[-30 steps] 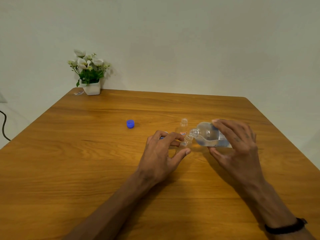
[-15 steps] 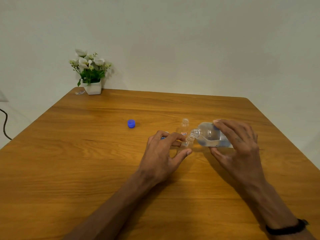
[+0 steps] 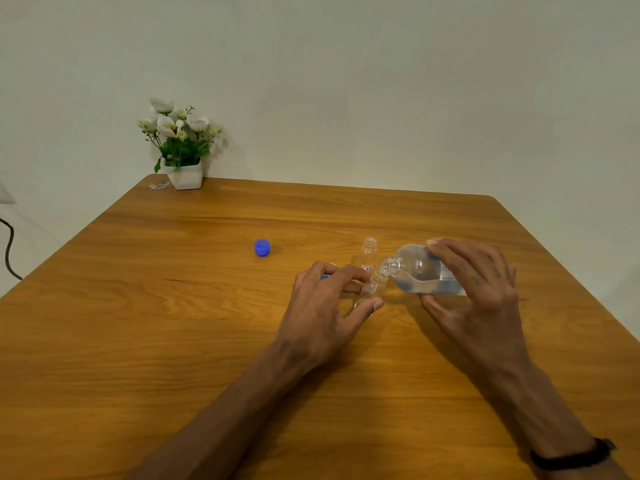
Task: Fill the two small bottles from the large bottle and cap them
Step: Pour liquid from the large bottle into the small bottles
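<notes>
My right hand (image 3: 474,296) grips the large clear bottle (image 3: 420,270), tipped on its side with its open mouth pointing left, water lying in its lower half. That mouth touches the top of a small clear bottle (image 3: 375,287), which my left hand (image 3: 323,306) holds between thumb and fingers. A second small bottle (image 3: 369,254), open and upright, stands just behind them. One blue cap (image 3: 262,247) lies on the wooden table (image 3: 138,341) to the left. A bit of blue (image 3: 325,277) shows behind my left fingers.
A white pot of artificial flowers (image 3: 183,157) stands at the table's far left corner beside a small clear wrapper (image 3: 158,185). A black cable (image 3: 8,251) hangs off the left side. The wall is close behind the table.
The two hands and the tipped large bottle hold almost the same pose; only a slight shift of the view is visible.
</notes>
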`<state>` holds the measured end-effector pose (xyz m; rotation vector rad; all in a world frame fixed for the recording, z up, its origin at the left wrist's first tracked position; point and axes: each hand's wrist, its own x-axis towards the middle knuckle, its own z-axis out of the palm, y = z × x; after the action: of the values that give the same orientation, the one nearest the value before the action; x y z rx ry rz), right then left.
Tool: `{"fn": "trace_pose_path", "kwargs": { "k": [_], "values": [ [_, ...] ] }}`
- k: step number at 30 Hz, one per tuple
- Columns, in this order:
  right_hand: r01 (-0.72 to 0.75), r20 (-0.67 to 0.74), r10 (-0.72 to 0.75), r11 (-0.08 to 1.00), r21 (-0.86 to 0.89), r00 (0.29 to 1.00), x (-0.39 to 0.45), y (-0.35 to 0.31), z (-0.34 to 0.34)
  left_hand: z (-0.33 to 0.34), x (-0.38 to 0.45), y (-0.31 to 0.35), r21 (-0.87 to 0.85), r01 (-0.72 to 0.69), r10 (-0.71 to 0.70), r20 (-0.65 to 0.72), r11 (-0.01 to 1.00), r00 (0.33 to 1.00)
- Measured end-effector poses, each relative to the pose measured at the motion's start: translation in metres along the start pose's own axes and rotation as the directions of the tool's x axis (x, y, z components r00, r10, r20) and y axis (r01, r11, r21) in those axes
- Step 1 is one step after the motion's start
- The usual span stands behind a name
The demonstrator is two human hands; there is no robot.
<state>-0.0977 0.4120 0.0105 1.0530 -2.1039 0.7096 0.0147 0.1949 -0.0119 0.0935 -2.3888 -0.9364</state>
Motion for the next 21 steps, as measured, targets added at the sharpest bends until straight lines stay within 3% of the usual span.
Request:
{"fn": "trace_pose_path", "kwargs": {
  "k": [21],
  "values": [
    [0.014,-0.006,-0.014,1.0,0.012,1.0,-0.0001,0.003,0.0003,0.0017,0.0005,-0.0017,0.012,-0.004,0.004,-0.006,1.0,1.0]
  ]
}}
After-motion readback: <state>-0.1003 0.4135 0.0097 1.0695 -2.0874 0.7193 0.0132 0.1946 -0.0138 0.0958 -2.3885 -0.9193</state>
